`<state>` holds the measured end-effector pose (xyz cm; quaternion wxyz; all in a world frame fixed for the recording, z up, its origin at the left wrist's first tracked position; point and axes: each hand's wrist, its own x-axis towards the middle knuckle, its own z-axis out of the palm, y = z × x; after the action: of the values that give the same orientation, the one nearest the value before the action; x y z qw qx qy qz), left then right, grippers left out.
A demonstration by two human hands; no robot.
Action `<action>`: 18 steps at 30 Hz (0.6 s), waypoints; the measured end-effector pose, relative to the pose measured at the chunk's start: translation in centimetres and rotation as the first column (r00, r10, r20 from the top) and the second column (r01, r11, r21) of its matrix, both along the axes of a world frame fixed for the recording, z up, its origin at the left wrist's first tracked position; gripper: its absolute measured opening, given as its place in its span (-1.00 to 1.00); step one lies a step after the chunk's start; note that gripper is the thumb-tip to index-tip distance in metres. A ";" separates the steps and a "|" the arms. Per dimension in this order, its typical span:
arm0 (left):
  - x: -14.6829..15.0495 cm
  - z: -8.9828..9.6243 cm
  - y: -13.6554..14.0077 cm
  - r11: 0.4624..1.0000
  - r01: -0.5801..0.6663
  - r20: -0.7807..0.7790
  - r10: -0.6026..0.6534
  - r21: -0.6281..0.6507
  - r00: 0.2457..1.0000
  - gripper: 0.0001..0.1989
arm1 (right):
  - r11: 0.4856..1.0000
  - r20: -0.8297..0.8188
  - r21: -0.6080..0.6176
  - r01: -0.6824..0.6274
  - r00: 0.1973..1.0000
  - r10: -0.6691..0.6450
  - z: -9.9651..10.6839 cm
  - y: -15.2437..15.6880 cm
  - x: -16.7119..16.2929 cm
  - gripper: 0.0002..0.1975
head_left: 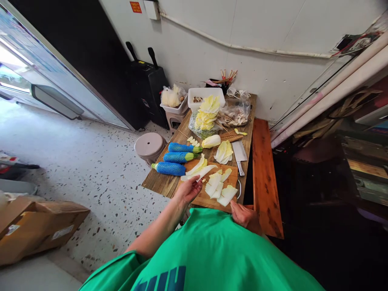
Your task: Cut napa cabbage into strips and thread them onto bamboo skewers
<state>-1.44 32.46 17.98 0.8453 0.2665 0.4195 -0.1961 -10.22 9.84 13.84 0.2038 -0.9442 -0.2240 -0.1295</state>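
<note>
My left hand (189, 190) is closed in a pinch on a thin wooden skewer, low over the wooden cutting board (200, 199). Pale cabbage leaf pieces (214, 185) sit at the skewer's far end. At the board's near right corner, my right hand (242, 214) grips the edge of another cabbage leaf piece (227, 195), beside the skewered ones. Larger cabbage leaves (198, 169) lie on the board just beyond my left hand. Past the board are a pile of cut leaves (224, 152), a small cabbage head (211, 141) and a cleaver (239, 151).
Several zucchini in blue netting (171, 169) line the wooden table's left side. Behind stand a white tub (194, 95), bagged cabbage leaves (206, 115), bagged mushrooms (238, 115) and bundled skewers (232, 136). A stool (149, 145) is left, a wooden bench (266, 182) right.
</note>
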 end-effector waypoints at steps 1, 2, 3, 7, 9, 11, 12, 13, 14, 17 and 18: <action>0.0 -0.1 0.0 1.000 -0.011 -0.006 0.011 0.006 1.000 -0.90 | 1.000 0.006 0.002 0.002 1.000 -0.002 0.0 0.0 0.0 -0.70; -0.1 -0.1 -0.1 1.000 -0.016 -0.012 0.016 0.007 1.000 -0.90 | 1.000 0.011 0.004 0.004 1.000 -0.004 -0.1 0.1 0.0 -0.70; -0.1 -0.2 -0.1 1.000 -0.016 -0.017 0.017 0.003 1.000 -0.90 | 1.000 0.014 0.004 0.002 1.000 -0.002 -0.1 0.1 0.0 -0.70; -0.1 0.0 0.1 1.000 -0.005 -0.034 0.004 -0.031 0.999 -0.91 | 1.000 0.016 0.002 -0.005 1.000 0.005 -0.3 0.1 0.0 -0.71; -0.1 0.0 0.2 0.999 -0.009 -0.037 0.007 -0.046 0.999 -0.92 | 1.000 0.019 0.001 -0.008 1.000 0.008 -0.4 0.1 0.0 -0.71; -0.1 0.1 0.3 0.998 -0.015 -0.039 0.013 -0.058 0.999 -0.92 | 1.000 0.024 -0.003 -0.008 1.000 0.008 -0.5 0.1 0.0 -0.71; -0.1 0.1 0.4 0.998 -0.018 -0.040 0.015 -0.062 0.999 -0.93 | 1.000 0.025 -0.006 -0.008 1.000 0.008 -0.5 0.1 0.0 -0.70; -0.1 0.1 0.4 0.998 -0.020 -0.041 0.018 -0.065 0.999 -0.93 | 1.000 0.027 -0.009 -0.007 1.000 0.007 -0.5 0.1 0.0 -0.70; -0.1 0.1 0.4 0.998 -0.022 -0.043 0.019 -0.067 0.999 -0.93 | 1.000 0.029 -0.012 -0.006 1.000 0.007 -0.5 0.2 0.0 -0.70; -0.1 0.2 0.4 0.997 -0.027 -0.050 0.023 -0.077 0.998 -0.92 | 1.000 0.036 -0.018 -0.010 0.999 0.010 -0.6 0.2 -0.1 -0.70; -0.2 0.2 0.3 0.996 -0.030 -0.052 0.026 -0.082 0.998 -0.92 | 1.000 0.039 -0.020 -0.011 0.999 0.012 -0.6 0.2 -0.1 -0.70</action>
<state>-1.61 32.81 18.22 0.8473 0.2202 0.4362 -0.2081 -10.31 10.04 13.24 0.1910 -0.9421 -0.2347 -0.1443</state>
